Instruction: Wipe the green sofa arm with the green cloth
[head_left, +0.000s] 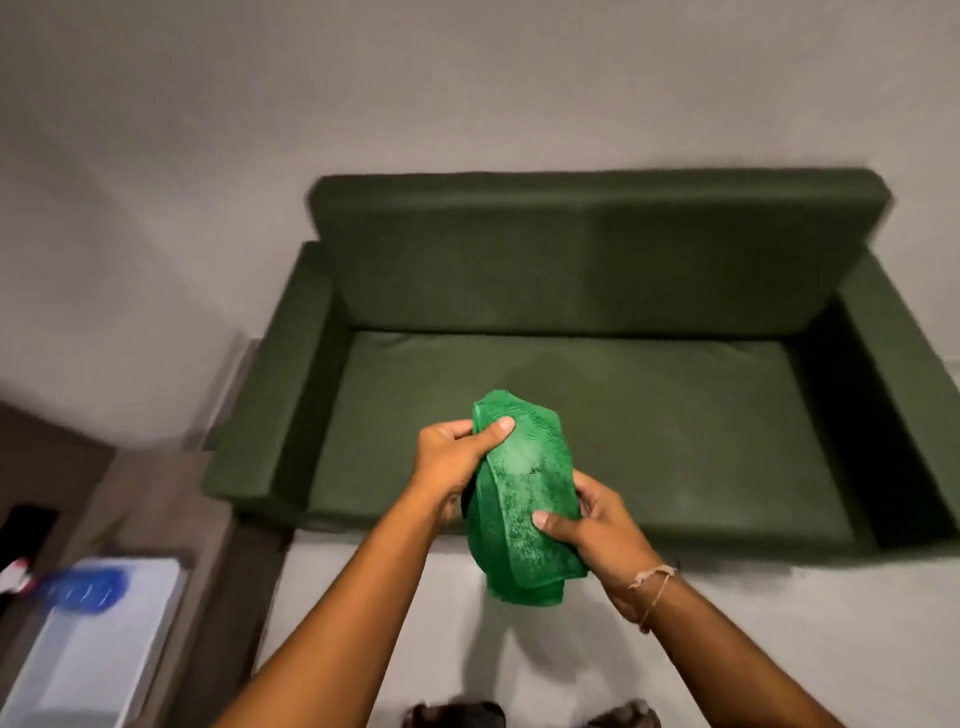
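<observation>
A dark green sofa (571, 395) stands against the wall, seen from the front. Its left arm (270, 395) and right arm (898, 374) are both bare. I hold a bright green cloth (519, 499), folded over, in the air in front of the seat's front edge. My left hand (452, 457) pinches the cloth's upper left part with the thumb on top. My right hand (597, 525) grips its lower right side. Both hands are well clear of either sofa arm.
A low table with a white tray (104, 639) and a blurred blue object (85, 590) stands at the lower left beside the sofa. Pale floor (779, 623) lies in front of the sofa. My feet (457, 714) show at the bottom edge.
</observation>
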